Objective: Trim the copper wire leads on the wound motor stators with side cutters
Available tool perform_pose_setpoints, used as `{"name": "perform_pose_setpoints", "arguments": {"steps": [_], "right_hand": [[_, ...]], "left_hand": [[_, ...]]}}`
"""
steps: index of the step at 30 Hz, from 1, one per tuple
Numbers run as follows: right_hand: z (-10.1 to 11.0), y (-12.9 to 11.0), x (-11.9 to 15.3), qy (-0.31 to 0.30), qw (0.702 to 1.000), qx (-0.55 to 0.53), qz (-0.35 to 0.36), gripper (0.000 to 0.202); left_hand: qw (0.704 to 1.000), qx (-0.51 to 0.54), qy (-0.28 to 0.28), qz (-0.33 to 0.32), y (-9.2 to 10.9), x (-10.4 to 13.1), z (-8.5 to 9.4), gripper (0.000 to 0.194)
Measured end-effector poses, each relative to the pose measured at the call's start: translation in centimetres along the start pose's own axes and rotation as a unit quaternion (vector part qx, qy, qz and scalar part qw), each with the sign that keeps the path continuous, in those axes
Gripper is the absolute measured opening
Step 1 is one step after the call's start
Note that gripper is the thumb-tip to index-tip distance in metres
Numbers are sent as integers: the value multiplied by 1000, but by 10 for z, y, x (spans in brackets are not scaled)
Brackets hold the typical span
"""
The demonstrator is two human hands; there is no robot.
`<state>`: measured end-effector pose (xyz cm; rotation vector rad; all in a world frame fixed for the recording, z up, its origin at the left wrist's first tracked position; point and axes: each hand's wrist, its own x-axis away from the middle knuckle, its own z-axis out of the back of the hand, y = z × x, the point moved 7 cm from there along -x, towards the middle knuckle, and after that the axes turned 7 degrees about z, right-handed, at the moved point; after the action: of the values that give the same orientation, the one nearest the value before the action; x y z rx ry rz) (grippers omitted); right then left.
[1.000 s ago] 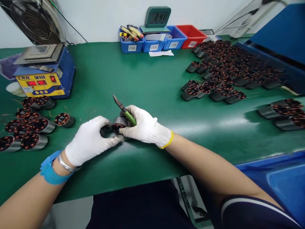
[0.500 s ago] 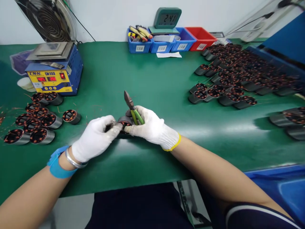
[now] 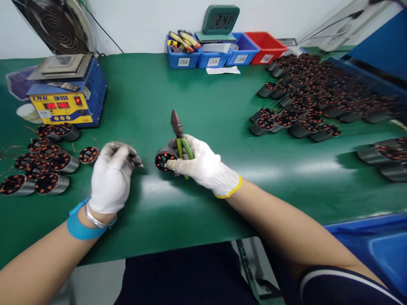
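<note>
My right hand point(image 3: 202, 159), in a white glove with a yellow cuff edge, grips a motor stator point(image 3: 162, 161) between thumb and fingers. Copper windings show in the stator's open end, which faces me. The same hand also keeps hold of green-handled cutting pliers point(image 3: 181, 133), their dark jaws pointing up and away. My left hand point(image 3: 112, 176), also gloved, is apart from the stator, to its left. Its fingers are curled together and somewhat blurred. Whether anything thin is pinched in them cannot be made out. Just left of it stands another stator point(image 3: 89, 156).
Several stators point(image 3: 52, 183) are grouped at the left, before a blue-and-yellow CM558 unit point(image 3: 68, 99). Many more stators point(image 3: 302, 125) cover the right side. Blue bins point(image 3: 183, 62), a red bin point(image 3: 265, 46) and a digital clock point(image 3: 221, 20) line the back of the green table point(image 3: 203, 220).
My left hand has let go of the stator and moved left, its fingers curling. The stator's wound end is now in plain view, while my right hand keeps it and the cutting pliers.
</note>
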<state>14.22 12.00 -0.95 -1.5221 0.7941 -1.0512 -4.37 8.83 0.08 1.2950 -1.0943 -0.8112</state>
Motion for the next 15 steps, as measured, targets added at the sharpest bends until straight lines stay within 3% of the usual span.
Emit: {"name": "perform_pose_setpoints", "arguments": {"steps": [2,6,8,10,13,15], "right_hand": [[2,2,-1,9,1000,4,-6,50],[0,4,0,8,1000,17,-11,47],[-3,4,1,-5,1000,16,-10,46],[-5,4,2,-13,1000,9,-16,46],[-3,4,2,3,999,4,-36,46],[-4,2,2,6,999,5,-38,46]], "left_hand": [[1000,23,-3,11,-2,-5,3,23],[986,-128,-109,9,-5,2,-16,28],[975,-180,-133,11,-7,8,-22,29],[983,-154,-101,-4,0,8,-18,32],[995,-37,37,-87,21,1,10,34],[985,-96,43,-138,31,-2,12,33]]}}
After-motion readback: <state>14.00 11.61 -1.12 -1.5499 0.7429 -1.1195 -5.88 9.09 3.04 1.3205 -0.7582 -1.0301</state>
